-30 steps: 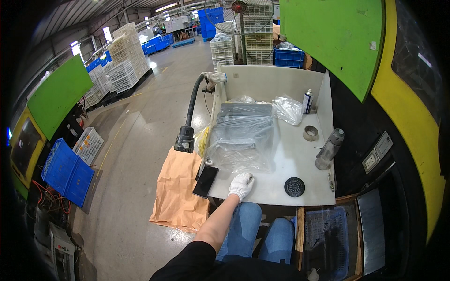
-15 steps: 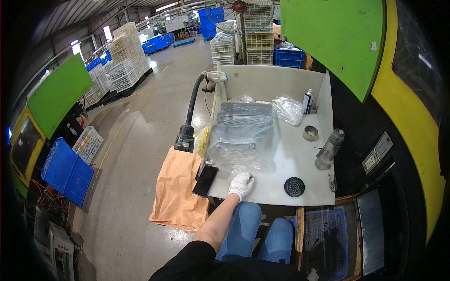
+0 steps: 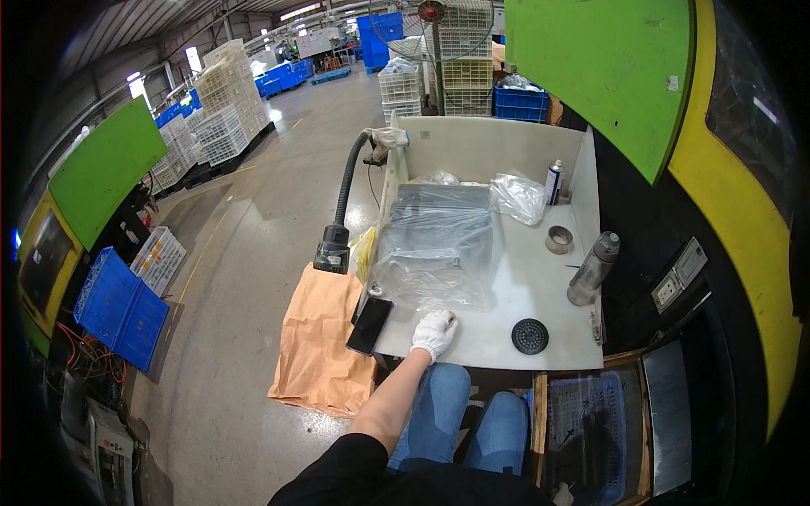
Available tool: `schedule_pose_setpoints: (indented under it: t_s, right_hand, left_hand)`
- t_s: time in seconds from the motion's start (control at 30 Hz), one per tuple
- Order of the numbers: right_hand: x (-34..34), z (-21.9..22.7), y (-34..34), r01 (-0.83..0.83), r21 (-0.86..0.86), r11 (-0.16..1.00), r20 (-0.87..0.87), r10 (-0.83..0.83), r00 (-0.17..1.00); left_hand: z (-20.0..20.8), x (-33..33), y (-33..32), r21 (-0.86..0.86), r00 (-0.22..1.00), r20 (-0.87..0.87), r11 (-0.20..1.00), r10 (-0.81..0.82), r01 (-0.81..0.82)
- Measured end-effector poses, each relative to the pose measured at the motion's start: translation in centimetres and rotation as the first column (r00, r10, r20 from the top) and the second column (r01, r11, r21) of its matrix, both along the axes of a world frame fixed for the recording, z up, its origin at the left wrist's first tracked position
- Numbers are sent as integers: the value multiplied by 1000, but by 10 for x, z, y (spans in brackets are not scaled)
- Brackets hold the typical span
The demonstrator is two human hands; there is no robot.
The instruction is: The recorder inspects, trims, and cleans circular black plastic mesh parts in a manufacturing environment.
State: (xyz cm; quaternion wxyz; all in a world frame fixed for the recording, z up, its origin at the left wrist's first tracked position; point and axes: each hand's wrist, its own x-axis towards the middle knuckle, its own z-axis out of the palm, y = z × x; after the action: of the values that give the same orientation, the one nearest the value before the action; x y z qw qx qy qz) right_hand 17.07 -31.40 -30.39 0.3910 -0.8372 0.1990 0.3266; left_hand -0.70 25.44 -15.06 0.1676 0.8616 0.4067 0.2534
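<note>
My left hand (image 3: 434, 332), in a white knit glove, rests closed on the near edge of the pale worktable (image 3: 498, 337). Its fingers are curled under, and nothing shows in them. Just beyond it lies a clear plastic bag (image 3: 439, 282), spread over a flat grey panel (image 3: 443, 211). A black smartphone (image 3: 369, 326) lies to the left of the hand, at the table's edge. To its right is a round black disc with small holes (image 3: 530, 336). My right hand (image 3: 563, 496) seems to show only as a small pale patch at the lower edge; its fingers cannot be made out.
A brown paper bag (image 3: 321, 346) stands left of the table below a black hose (image 3: 344, 185). A tape roll (image 3: 558, 240), bottle (image 3: 594, 270), spray can (image 3: 553, 183) and crumpled plastic (image 3: 518, 198) sit on the right half. A blue basket (image 3: 620, 405) is low at right.
</note>
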Motion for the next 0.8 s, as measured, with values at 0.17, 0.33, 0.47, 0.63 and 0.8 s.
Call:
schedule_pose_setpoints:
  t_s: [0.17, 0.33, 0.47, 0.63, 0.8]
  right_hand:
    - [-5, 15, 17, 316, 19, 949, 22, -316, 949]
    - [-9, 2, 12, 91, 147, 985, 127, -110, 986]
    - [-11, 3, 9, 127, 27, 992, 67, -128, 990]
    - [-14, 27, 22, 225, 160, 961, 25, -232, 972]
    - [-11, 40, 29, 233, 194, 953, -49, -228, 972]
  left_hand:
    - [-8, 1, 4, 26, 1000, -2, 1000, 7, -7]
    - [-14, 2, 7, 112, 999, 17, 993, -31, 28]
    - [-11, 2, 6, 156, 1000, 7, 988, -11, 9]
    - [-4, 4, 4, 16, 999, -34, 1000, 13, -13]
    - [0, 3, 1, -18, 1000, -7, 1000, 10, -10]
